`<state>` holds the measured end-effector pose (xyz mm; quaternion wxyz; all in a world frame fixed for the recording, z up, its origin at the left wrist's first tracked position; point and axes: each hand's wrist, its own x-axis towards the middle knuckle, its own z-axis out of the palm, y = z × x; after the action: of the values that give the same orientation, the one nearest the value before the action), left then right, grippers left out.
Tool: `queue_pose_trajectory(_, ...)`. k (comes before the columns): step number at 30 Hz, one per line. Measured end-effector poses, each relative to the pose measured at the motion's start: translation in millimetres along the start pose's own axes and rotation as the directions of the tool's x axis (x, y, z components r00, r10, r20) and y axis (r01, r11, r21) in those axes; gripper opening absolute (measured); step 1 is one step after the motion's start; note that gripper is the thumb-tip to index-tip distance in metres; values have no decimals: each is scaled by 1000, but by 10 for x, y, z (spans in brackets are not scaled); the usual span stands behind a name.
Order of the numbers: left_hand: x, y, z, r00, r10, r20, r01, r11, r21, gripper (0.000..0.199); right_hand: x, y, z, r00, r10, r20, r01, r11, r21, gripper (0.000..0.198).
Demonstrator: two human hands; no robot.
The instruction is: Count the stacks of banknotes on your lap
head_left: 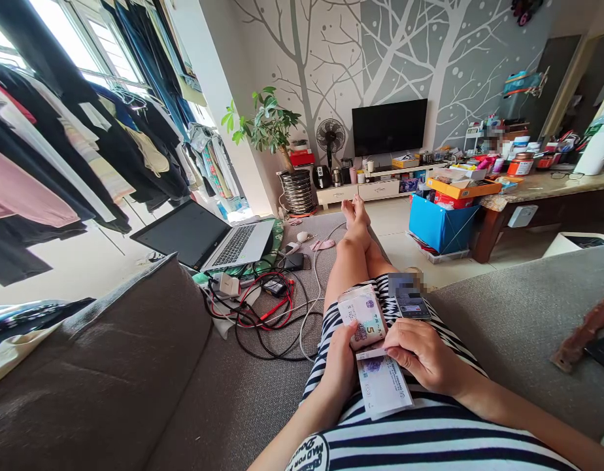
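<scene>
The left hand (340, 360) holds the stack (363, 307) of banknotes above the lap, its thumb pressed on the near left part of the top note, which shows a 5; its other fingers are out of sight below. The right hand (424, 353), at the near right corner of the stack, pinches the upper edge of a loose note (386, 387) between thumb and bent forefinger. That note lies just on the near side of the stack, over striped cloth (439, 428). The pale strip along its upper edge may be a fold or another note; the fingers cover too much to be sure. Right of the stack, a phone (410, 306) lies on the same cloth. Left of the stack, cables (277, 315) tangle on the sofa (253, 405), with an open laptop (236, 243) beyond them. Well beyond the stack stand a plant (270, 124), a fan (330, 136) and a TV (390, 127).
</scene>
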<state>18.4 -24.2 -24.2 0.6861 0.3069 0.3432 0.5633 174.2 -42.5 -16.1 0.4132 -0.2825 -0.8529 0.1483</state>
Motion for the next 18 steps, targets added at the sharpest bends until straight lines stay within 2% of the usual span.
queue_pose_trajectory(7,63,-42,-88,1000,2,15,-2,1000,-8,29,8,-5,3,1000,-12,-9,12,1000,3,17)
queue_pose_trajectory(10,112,-77,-141,998,10,69,-7,999,-47,26,-2,-7,-2,1000,-12,-7,12,1000,19,21)
queue_pose_trajectory(15,132,-98,-144,995,13,98,-5,997,-83,17,-28,15,-2,999,-43,5,42,993,108,45)
queue_pose_trajectory(18,123,-101,-137,996,-2,87,9,996,-87,14,-31,54,13,995,63,-77,-58,996,67,45)
